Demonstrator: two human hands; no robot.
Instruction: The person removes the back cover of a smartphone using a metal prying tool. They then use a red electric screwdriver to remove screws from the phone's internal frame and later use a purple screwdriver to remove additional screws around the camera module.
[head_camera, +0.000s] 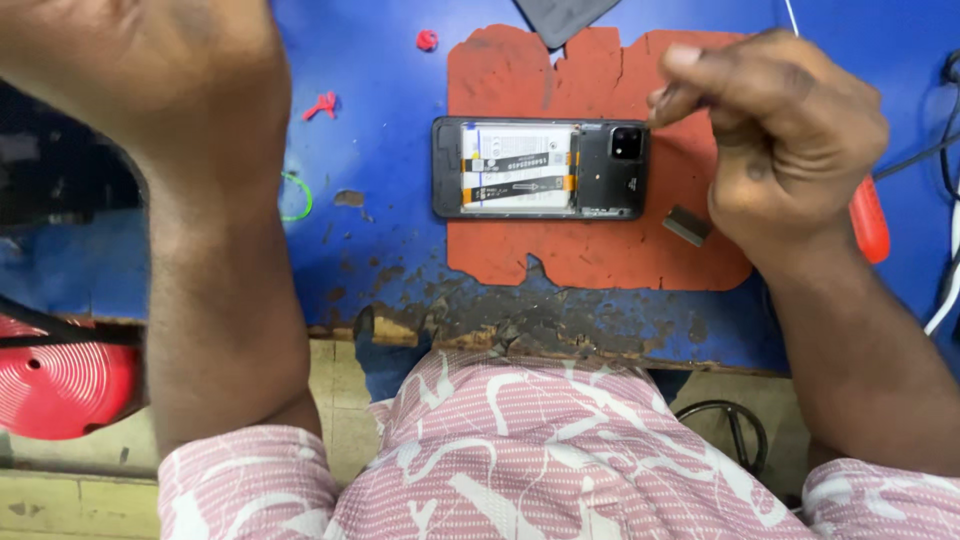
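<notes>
one black rectangular phone with its back cover off (540, 167) is lying flat on a ragged-edged orange rubber mat (600, 250), white battery showing inside its frame. mat is sitting on the worn, chipped blue worktop (380, 150). right hand (790, 140) is hovering just right of the phone, fingers (700, 75) curling closed in a pinch; what they are gripping cannot be told. red-handled tool (870, 220) is lying behind it. one small grey metal piece (688, 225) is resting on the mat. left hand (130, 60) is raised near the camera, blurred; fingers not readable. two red scraps (322, 104) are lying on the worktop.
</notes>
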